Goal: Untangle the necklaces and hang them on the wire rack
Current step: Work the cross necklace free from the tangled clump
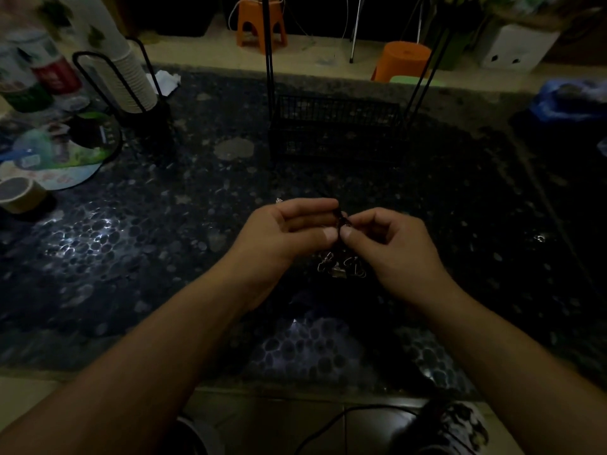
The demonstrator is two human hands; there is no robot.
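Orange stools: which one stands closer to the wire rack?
The round-topped orange stool, just behind the wire rack's right side; the legged stool stands farther back.

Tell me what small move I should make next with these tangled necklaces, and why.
Probably ease the two hands apart gently to loosen the knot. The left hand and right hand both pinch the dark cord at one spot, the pendants dangle bunched below, and the wire rack behind holds nothing visible.

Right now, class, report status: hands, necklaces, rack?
Left hand and right hand pinch dark cords. Pendants dangle, tangled. Wire rack behind, nothing visibly hung.
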